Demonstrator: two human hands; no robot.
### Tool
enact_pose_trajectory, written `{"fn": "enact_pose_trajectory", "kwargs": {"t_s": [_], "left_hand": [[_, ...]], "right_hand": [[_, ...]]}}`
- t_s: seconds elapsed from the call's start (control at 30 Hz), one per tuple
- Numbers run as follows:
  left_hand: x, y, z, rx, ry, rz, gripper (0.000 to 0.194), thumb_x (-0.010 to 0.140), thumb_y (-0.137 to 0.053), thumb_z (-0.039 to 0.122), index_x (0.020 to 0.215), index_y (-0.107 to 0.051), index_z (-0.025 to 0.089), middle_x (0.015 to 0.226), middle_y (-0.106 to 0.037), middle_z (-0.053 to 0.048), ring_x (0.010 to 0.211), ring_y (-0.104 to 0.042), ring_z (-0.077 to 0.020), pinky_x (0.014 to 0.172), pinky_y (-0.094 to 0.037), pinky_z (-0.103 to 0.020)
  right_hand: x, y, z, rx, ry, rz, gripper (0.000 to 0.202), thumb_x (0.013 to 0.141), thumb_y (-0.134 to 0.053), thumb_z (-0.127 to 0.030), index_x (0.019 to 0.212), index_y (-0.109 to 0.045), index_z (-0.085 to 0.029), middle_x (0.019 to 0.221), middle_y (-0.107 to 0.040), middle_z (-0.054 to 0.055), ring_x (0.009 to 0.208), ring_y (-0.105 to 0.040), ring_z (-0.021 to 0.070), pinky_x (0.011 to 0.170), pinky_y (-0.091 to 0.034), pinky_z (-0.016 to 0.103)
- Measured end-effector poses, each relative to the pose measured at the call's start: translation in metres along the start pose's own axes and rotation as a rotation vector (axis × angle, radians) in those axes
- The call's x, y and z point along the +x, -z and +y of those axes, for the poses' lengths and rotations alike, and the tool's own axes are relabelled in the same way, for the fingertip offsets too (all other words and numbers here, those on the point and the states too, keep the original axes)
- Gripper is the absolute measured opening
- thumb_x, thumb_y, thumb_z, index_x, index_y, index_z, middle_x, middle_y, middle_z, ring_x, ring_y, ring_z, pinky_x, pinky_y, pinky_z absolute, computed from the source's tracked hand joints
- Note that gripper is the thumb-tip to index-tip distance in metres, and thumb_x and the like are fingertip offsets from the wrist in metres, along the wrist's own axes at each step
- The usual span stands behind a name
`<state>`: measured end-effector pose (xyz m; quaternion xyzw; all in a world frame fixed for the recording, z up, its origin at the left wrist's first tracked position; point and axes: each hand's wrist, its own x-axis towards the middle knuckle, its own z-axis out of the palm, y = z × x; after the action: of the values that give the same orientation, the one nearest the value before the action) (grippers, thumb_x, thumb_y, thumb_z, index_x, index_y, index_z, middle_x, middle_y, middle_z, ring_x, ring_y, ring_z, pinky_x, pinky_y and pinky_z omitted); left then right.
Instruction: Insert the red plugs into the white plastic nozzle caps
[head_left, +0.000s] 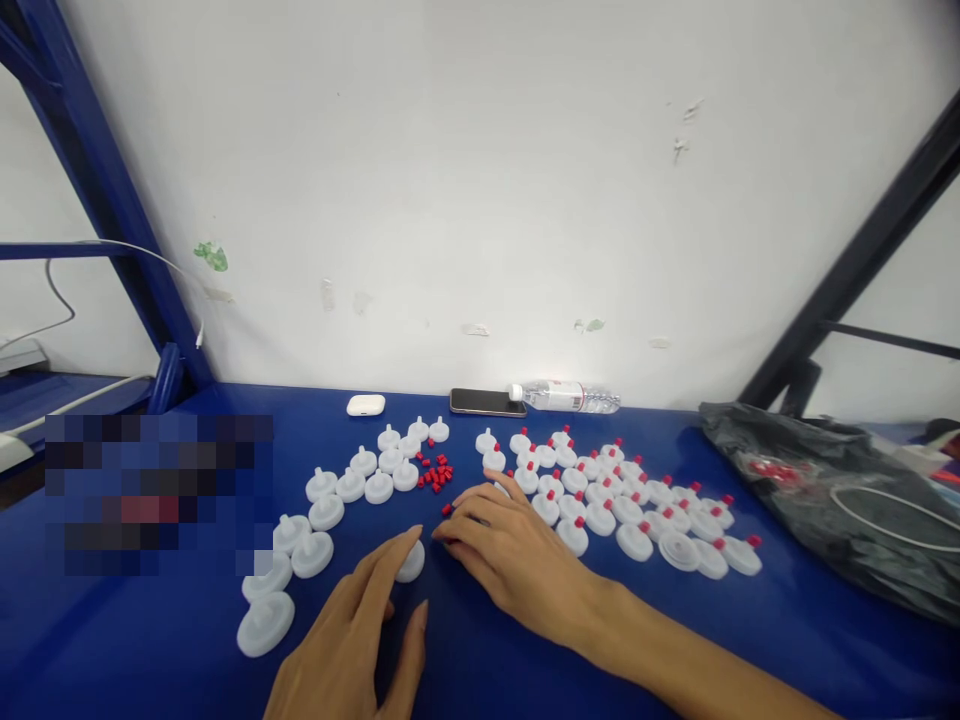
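My left hand (pixel 356 615) is open at the front, thumb apart from the outstretched fingers. A white disc-shaped plastic piece (pixel 410 563) lies by its fingertips and is partly covered by them. To its right, my right hand (pixel 510 545) is low over the table, fingers curled and thumb and index tips together. Whatever they pinch, if anything, is hidden. One small red cap (pixel 447 510) shows beside those fingers. Just beyond is a loose pile of red caps (pixel 436 474). White discs with bare upright stems (pixel 379 487) spread on the left; discs with red-capped stems (pixel 634 540) are grouped on the right.
Along the wall lie a white earphone case (pixel 366 405), a dark phone (pixel 488 403) and a clear bottle (pixel 566 396) on its side. A black plastic bag (pixel 817 510) holding red pieces occupies the right side. Blue frame posts (pixel 112 170) flank the blue table (pixel 187 640).
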<state>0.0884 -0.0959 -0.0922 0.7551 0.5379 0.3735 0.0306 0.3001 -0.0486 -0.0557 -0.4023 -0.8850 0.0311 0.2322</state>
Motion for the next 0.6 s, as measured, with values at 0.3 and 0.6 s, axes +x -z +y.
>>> {"fn": "enact_pose_trajectory", "kwargs": {"t_s": [0.3, 0.6], "left_hand": [[0.004, 0.001, 0.001, -0.011, 0.018, 0.017, 0.046, 0.103, -0.047, 0.035, 0.149, -0.046, 0.037, 0.137, -0.065, -0.003, 0.085, -0.076, -0.0144, 0.061, -0.063, -0.022], [-0.002, -0.002, -0.01, 0.019, 0.017, -0.1, 0.047, 0.101, -0.051, 0.041, 0.146, -0.052, 0.031, 0.092, -0.077, 0.002, 0.073, -0.076, -0.016, 0.059, -0.059, -0.021]], "right_hand": [[0.0, 0.002, -0.004, 0.103, 0.027, 0.174, 0.025, 0.107, -0.049, -0.023, 0.124, -0.067, -0.021, 0.106, -0.073, 0.005, 0.098, -0.065, 0.0182, 0.111, -0.042, 0.042], [-0.001, 0.003, -0.014, 0.308, -0.018, 0.147, 0.014, 0.105, -0.058, -0.026, 0.109, -0.072, -0.026, 0.1, -0.078, -0.002, 0.087, -0.07, 0.0145, 0.113, -0.037, 0.038]]}}
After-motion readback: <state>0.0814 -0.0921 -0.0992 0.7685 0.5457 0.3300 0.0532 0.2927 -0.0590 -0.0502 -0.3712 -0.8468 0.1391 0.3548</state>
